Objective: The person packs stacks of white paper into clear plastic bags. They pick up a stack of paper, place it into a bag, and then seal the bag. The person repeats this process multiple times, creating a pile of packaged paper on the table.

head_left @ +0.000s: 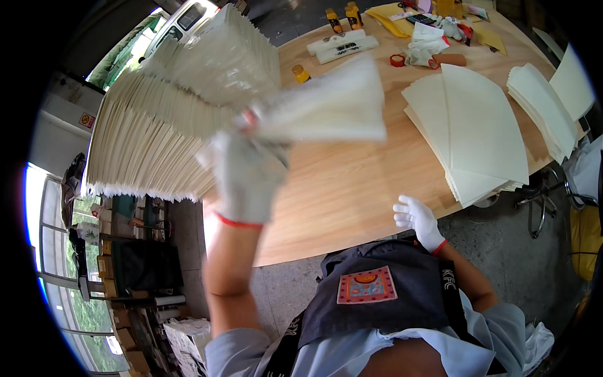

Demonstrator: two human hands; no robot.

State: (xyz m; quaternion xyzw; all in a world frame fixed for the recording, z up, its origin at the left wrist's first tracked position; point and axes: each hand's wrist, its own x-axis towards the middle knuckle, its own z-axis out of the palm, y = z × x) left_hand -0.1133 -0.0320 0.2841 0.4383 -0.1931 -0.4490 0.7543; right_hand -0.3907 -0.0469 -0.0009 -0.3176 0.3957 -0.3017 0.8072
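My left hand (248, 173), in a white glove with a red cuff, is raised over the left part of the table and smeared by motion. Its fingers are closed around the narrow end of a whitish, partly see-through sheet (333, 103), which fans out to the right. Something small and red shows at the grip, too blurred to name. Beside that hand rises a tall stack of cream-white sheets (151, 132). My right hand (418, 220), also gloved, hovers by the near table edge with fingers apart and nothing in them. To its right lies a fanned pile of white sheets (471, 125).
On the wooden table (339, 195) are clear-wrapped stacks (220, 56), two white rolls (345, 47), a yellow-orange bottle (301, 73), a red tape roll (397, 60) and another sheet pile (543, 110). A wheeled chair base (537, 204) stands right; shelves with boxes (119, 276) stand left.
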